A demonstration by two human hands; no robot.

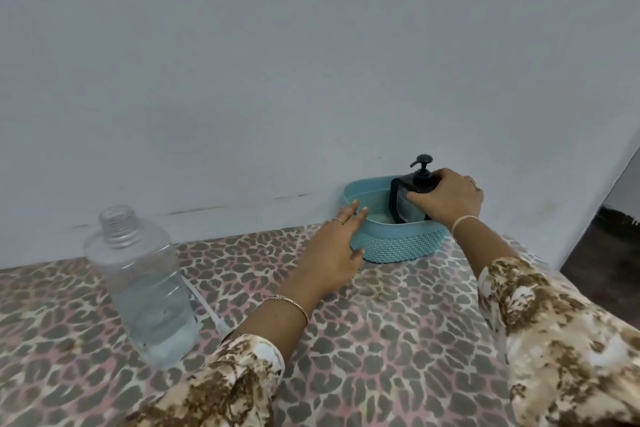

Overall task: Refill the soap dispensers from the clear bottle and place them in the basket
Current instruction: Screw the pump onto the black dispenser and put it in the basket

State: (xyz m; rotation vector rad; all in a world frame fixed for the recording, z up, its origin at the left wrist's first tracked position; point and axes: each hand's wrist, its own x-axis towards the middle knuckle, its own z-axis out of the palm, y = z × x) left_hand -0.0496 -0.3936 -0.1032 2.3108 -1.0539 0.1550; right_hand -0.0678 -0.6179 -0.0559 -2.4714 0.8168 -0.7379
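A plain pale wall (311,62) is seen behind a bench (381,340) covered with a leopard-patterned cloth. At the far edge of the bench, against the wall, a dark soap dispenser (403,201) with a black pump head is held upright inside the right end of a light blue basket (398,246), its lower part hidden below the rim. The dispenser is grasped at its shoulder, just under the pump, by the right grip (450,199), which is clenched around it from the right side with the thumb laid across the front face. The pump head is left showing above the fingers.

The left end of the basket is touched by the left grip (332,250), which is released: its fingers are kept straight and laid against the outer wall and rim.

Well apart from the basket, at the left of the bench, a clear bottle (138,284) is stood uncapped, with clear liquid in its lower part. A thin white item (207,305), too blurred to be identified, is partly hidden behind it. Bracelets and patterned sleeves are worn on both arms. A dark floor (606,253) is seen at the right edge.
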